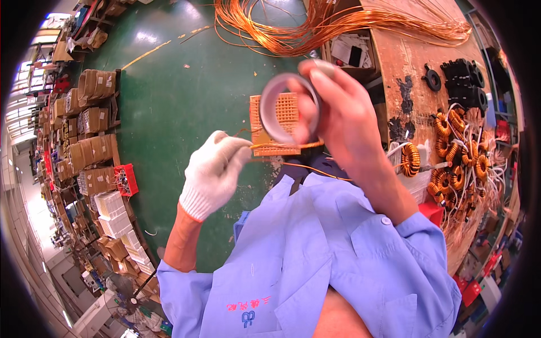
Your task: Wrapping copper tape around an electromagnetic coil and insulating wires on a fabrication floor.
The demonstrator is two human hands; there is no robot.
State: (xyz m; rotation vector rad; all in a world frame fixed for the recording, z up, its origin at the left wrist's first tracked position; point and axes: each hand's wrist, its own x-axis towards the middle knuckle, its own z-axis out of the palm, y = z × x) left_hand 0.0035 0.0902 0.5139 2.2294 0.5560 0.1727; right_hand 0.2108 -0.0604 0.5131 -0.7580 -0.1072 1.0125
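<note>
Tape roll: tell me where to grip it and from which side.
Grip the tape roll by its rim, fingers across the ring's width, coming from the right, as the right hand does. Its open core faces the camera, and the gloved left hand pinches copper wire just below, so that side is crowded.

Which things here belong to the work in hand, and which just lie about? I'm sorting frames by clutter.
In hand:
left hand, gloved, pinching copper wire
right hand, bare, holding tape roll

Lying about:
wound copper coils on workbench
black ring cores
loose wire bundle
cardboard boxes
</note>
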